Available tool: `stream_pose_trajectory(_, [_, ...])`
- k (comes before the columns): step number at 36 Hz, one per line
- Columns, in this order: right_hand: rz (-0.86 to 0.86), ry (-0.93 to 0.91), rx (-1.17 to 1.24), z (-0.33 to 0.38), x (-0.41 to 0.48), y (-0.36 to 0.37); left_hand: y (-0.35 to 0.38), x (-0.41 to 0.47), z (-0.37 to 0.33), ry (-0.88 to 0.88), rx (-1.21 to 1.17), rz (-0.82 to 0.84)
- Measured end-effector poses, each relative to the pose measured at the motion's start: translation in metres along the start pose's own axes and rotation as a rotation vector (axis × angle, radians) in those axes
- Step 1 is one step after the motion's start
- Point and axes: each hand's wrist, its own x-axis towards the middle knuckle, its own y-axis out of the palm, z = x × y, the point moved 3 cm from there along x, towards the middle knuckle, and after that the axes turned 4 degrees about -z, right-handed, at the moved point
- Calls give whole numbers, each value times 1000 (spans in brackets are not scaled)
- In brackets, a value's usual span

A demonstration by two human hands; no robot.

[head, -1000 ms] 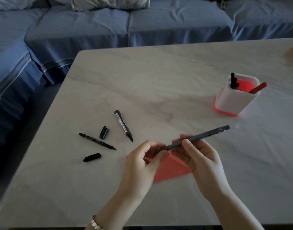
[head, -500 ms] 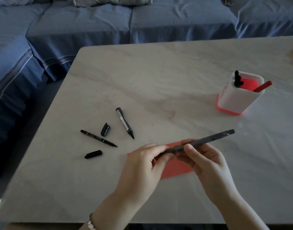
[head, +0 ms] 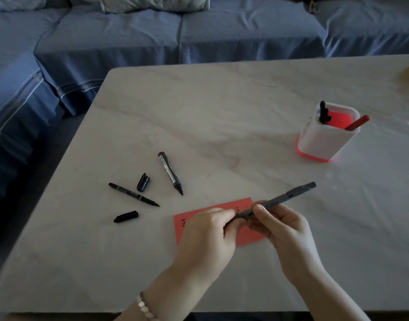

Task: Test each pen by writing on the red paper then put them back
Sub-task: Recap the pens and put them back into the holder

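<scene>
Five pens: grey pen (head: 284,198), thin marker (head: 134,194), thick marker (head: 169,173), and black pen (head: 323,112) and red pen (head: 357,122) in the one holder (head: 324,142). Two loose caps near the table's (head: 222,112) left edge: stubby cap (head: 143,182), slim cap (head: 126,216). One red paper (head: 248,237)

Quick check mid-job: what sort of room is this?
Likely a home living room: a blue-covered sofa with a cushion behind a marble-look table holding a pen holder.

Pale marbled tabletop (head: 222,107), loose pens, caps and a holder on it.
Toward the left edge: uncapped thin pen (head: 134,194), thick marker (head: 169,172), short cap (head: 143,181) between them, long cap (head: 126,216) nearer the near edge. Red paper (head: 249,237) flat, mid near edge. White pen holder (head: 321,144) upright toward the right edge.
</scene>
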Motion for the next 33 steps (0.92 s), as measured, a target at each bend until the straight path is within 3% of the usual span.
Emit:
stream_pose_trajectory(2, [-46,3,4,4,5,-4,7,8,-2,1,-11,10])
stream_pose_trajectory(6, [-122,-14,-40,14,20,-17,20,31,-9,-158,-318,102])
stream_pose_trajectory(9, [-177,-90,-146,30,35,-31,33,50,-12,-190,-311,183])
stream_pose_trajectory(17, [-488,-684,-506,119,69,-82,32,82,-6,-190,-221,174])
stream_pose_trajectory(21, [-668,-847,-668,141,93,-93,26,77,3,-209,-172,153])
stream_pose_trajectory(28, [-653,-514,-948,121,134,-91,9,61,24,-283,-189,127])
stream_pose_trajectory(33, [-619,-508,-835,120,119,-90,-3,55,41,-320,-174,107])
